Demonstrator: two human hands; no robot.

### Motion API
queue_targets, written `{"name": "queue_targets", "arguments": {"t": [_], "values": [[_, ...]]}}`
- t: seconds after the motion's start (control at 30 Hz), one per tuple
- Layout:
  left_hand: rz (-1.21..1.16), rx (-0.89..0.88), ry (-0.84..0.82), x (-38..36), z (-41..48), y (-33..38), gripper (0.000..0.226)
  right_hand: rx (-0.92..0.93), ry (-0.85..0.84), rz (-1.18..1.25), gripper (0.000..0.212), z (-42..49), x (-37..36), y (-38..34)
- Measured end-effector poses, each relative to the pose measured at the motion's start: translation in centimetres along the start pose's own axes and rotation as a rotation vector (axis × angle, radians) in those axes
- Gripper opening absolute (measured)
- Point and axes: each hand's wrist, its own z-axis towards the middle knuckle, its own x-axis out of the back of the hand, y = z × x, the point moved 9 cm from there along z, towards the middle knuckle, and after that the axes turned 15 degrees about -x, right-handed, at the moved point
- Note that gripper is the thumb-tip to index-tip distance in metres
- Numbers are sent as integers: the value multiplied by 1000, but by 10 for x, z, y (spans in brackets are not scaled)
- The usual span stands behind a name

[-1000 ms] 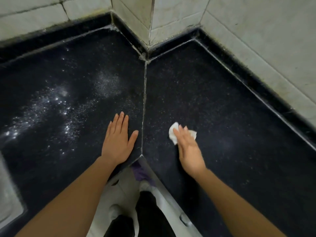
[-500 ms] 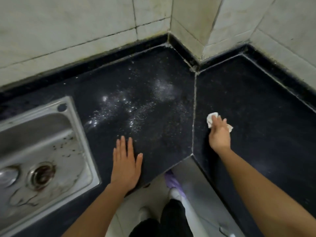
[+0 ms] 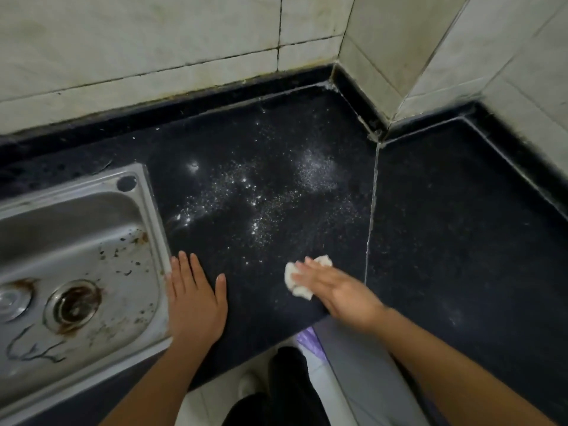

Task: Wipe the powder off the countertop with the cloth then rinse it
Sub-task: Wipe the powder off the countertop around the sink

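Note:
White powder [image 3: 264,195] lies scattered over the black countertop [image 3: 445,226], between the sink and the seam in the stone. A small white cloth [image 3: 292,279] sits on the counter just in front of the powder. My right hand [image 3: 341,290] presses it flat with straight fingers pointing left, covering most of it. To the left, my left hand [image 3: 195,299] rests palm down on the counter beside the sink rim, fingers straight and spread, holding nothing.
A stainless steel sink [image 3: 76,259] with a rusty drain [image 3: 73,305] is set into the counter at the left. Pale tiled walls [image 3: 153,41] close off the back and the right corner. The counter's front edge runs just under both wrists, floor below.
My right hand has slid the cloth left across the seam onto the powdered slab. The view has turned left, bringing more of the sink in. My left hand stays flat near the sink.

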Motion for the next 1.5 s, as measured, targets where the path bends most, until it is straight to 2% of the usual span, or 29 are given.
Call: {"name": "queue_targets", "arguments": {"t": [0.07,0.17,0.23,0.33,0.4,0.5,0.63,0.7,0.77,0.87,1.03,1.1,1.13,1.2,1.37,1.5], "values": [[26,-11,16,-1,1,0,77,-128,38,17,59,24,21,47],[47,-6,16,-3,1,-2,78,-501,205,111,56,61,69,130],[52,-1,22,-1,1,-2,78,-756,243,127,57,79,88,178],[50,9,17,0,2,-2,77,-899,317,84,55,97,96,188],[44,17,10,1,2,-1,77,-779,321,79,53,102,82,156],[52,26,-15,1,1,-1,78,-406,254,85,52,81,41,72],[56,40,-43,1,1,-1,81,50,14,82,59,31,-7,-22],[43,48,-54,0,1,-2,82,228,-110,67,58,16,-16,-32],[31,61,-58,-1,2,-3,82,306,-151,13,57,23,-8,-9],[26,67,-81,-5,1,-5,82,130,-33,26,55,67,31,63],[5,84,-113,-8,3,-9,83,-564,237,155,46,141,108,197],[-11,85,-133,-10,4,-11,83,-777,305,168,45,152,116,213],[-14,85,-144,-10,4,-11,83,-805,322,149,46,157,116,206],[-3,86,-161,-11,5,-11,82,-718,293,122,48,163,103,171],[-4,88,-171,-9,4,-10,83,-130,54,140,53,116,33,46],[-21,80,-169,-9,4,-10,84,192,-164,102,59,70,2,10]]}}
